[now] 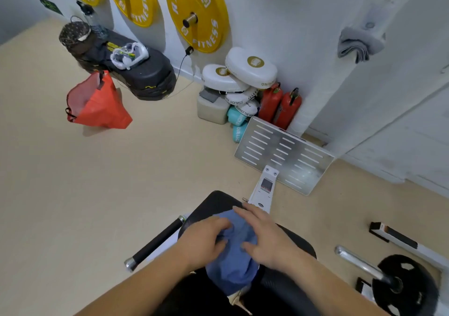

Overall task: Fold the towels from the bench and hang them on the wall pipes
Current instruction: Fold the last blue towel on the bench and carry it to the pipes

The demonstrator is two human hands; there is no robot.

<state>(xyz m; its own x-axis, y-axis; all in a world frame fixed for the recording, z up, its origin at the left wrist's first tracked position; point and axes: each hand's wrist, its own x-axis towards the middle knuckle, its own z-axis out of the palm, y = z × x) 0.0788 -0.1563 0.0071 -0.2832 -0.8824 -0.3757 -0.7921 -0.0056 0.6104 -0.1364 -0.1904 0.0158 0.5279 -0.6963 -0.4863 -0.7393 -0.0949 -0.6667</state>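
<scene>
A blue towel [233, 264] lies crumpled on the black padded bench [211, 203] at the bottom centre. My left hand [204, 240] rests on its left side with fingers curled into the cloth. My right hand [262, 235] lies flat on its right side, fingers straight and spread. A beige towel [239, 300] peeks out from under the blue one. A folded grey towel [357, 45] hangs on a wall pipe [369, 25] at the upper right.
Yellow weight plates [196, 11] hang on the wall. White pads [250, 67], red extinguishers [279, 104] and a metal footplate [284, 155] stand ahead. A red bag [97, 104] and black steppers [136, 72] sit left. A black plate on a bar [403, 286] lies right.
</scene>
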